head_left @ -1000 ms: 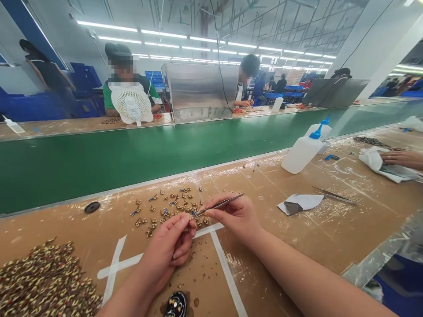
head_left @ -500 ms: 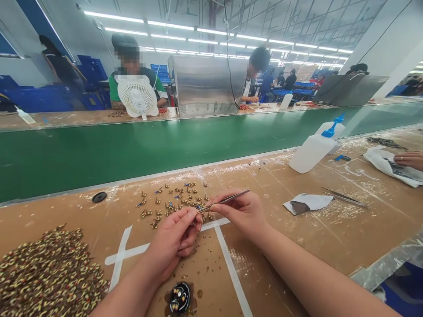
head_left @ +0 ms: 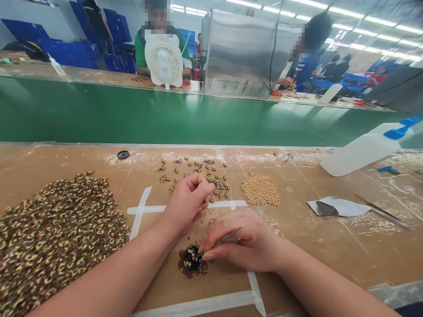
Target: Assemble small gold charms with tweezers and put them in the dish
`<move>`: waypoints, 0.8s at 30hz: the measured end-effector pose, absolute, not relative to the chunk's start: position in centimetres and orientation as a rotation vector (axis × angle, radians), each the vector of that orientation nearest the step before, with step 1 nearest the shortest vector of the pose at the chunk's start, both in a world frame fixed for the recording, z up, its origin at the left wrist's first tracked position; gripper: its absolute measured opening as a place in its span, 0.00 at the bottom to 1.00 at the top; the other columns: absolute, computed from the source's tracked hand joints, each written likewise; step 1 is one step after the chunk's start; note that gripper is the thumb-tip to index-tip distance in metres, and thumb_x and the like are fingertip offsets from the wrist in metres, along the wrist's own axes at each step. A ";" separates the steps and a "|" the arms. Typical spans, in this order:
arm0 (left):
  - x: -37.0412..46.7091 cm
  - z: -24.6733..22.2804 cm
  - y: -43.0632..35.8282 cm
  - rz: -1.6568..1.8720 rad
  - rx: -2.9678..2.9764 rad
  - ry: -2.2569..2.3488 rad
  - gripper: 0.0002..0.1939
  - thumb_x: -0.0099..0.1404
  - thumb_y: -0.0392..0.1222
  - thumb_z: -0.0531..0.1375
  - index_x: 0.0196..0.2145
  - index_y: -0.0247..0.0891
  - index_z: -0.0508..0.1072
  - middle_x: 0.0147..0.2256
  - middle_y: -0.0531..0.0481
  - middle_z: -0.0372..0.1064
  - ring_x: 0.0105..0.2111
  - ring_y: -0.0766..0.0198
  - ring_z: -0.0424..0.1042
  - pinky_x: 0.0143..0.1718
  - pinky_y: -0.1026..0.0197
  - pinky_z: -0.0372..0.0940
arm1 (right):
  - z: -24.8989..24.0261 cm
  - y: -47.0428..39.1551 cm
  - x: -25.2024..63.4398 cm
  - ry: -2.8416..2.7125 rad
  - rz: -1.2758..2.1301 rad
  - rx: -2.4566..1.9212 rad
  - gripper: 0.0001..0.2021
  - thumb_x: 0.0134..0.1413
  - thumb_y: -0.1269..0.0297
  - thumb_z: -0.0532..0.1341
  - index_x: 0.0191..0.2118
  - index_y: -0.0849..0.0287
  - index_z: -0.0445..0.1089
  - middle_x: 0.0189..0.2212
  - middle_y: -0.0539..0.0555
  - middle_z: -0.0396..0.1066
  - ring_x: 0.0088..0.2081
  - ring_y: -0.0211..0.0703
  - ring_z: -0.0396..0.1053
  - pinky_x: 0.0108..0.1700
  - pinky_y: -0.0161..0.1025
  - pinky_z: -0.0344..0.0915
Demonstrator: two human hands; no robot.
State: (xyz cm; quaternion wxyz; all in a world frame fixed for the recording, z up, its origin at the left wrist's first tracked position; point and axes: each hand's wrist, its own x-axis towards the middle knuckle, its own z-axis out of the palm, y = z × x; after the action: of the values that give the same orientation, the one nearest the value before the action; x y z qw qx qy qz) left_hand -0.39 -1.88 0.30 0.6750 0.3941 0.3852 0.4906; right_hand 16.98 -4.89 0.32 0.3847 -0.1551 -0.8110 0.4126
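Note:
My right hand [head_left: 243, 240] grips metal tweezers [head_left: 228, 236], their tip down in a small round black dish [head_left: 187, 254]. Several small tan beads lie in the dark liquid there, and a wet stain surrounds the dish. Farther forward, my left hand [head_left: 190, 198] is closed with thumb and fingers pinched; whatever is between them is hidden. Just beyond it are scattered small brown-and-cream curled pieces [head_left: 220, 182], a few with blue parts. A pile of tan beads [head_left: 261, 189] lies to the right of them.
A large heap of brown-and-cream pieces [head_left: 62, 233] covers the left. White tape strips [head_left: 198, 304] mark the table. At right are a white bottle [head_left: 360, 154], a stained white cloth [head_left: 346, 207] and another pair of tweezers [head_left: 383, 211]. Beyond runs a green conveyor belt [head_left: 198, 119], with people working across it.
My right hand has moved the tweezers from my left fingertips back to the dish. My left hand stays closed above the table. The view has tilted down and turned, bringing the bead pile into sight.

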 end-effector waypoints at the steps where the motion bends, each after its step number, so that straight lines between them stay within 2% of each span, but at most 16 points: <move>1: -0.3 0.2 -1.8 1.125 0.892 0.846 0.22 0.62 0.44 0.71 0.26 0.40 0.59 0.20 0.60 0.62 0.15 0.78 0.51 0.16 0.72 0.45 | 0.2 -4.9 17.0 -2.091 1.033 -0.384 0.03 0.65 0.68 0.72 0.38 0.60 0.81 0.33 0.56 0.86 0.32 0.42 0.84 0.38 0.36 0.82; 6: -0.2 0.0 -1.5 1.169 0.871 0.767 0.14 0.67 0.42 0.69 0.42 0.43 0.66 0.28 0.57 0.74 0.16 0.75 0.56 0.16 0.72 0.45 | 0.1 -4.7 17.4 -2.128 1.029 -0.421 0.01 0.66 0.67 0.72 0.41 0.56 0.81 0.33 0.54 0.86 0.34 0.42 0.85 0.39 0.36 0.82; 9: -0.2 -0.2 -1.4 1.147 0.914 0.764 0.15 0.70 0.43 0.68 0.52 0.39 0.74 0.33 0.51 0.77 0.18 0.76 0.55 0.16 0.71 0.46 | 0.2 -4.8 17.4 -2.121 1.037 -0.446 0.01 0.66 0.67 0.72 0.41 0.56 0.82 0.34 0.54 0.86 0.34 0.42 0.85 0.39 0.36 0.82; 13: -0.3 -0.5 -1.4 1.137 0.952 0.768 0.13 0.73 0.44 0.67 0.52 0.38 0.78 0.38 0.46 0.80 0.18 0.76 0.57 0.18 0.69 0.48 | 0.2 -4.7 17.4 -2.131 1.035 -0.500 0.01 0.66 0.67 0.72 0.40 0.56 0.83 0.33 0.53 0.86 0.33 0.41 0.84 0.39 0.36 0.82; 19: -0.2 -0.5 -1.5 1.135 0.906 0.788 0.10 0.73 0.41 0.65 0.49 0.41 0.70 0.38 0.49 0.80 0.18 0.76 0.59 0.17 0.70 0.48 | 0.2 -4.6 17.4 -2.149 1.014 -0.509 0.02 0.66 0.66 0.72 0.39 0.56 0.82 0.33 0.52 0.86 0.33 0.40 0.84 0.39 0.35 0.81; 24: -0.2 -0.5 -1.5 1.141 0.897 0.790 0.07 0.75 0.39 0.63 0.48 0.40 0.68 0.40 0.49 0.80 0.18 0.78 0.60 0.17 0.71 0.49 | 0.1 -4.5 17.4 -2.161 1.009 -0.500 0.01 0.66 0.66 0.72 0.40 0.56 0.82 0.33 0.52 0.86 0.32 0.39 0.84 0.37 0.35 0.81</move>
State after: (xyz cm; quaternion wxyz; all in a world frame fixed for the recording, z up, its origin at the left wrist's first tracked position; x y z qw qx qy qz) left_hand -0.20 -1.50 -0.45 0.6778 0.3991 0.3515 0.5077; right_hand 17.39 -4.53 0.13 0.3454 -0.1927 -0.8323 0.3885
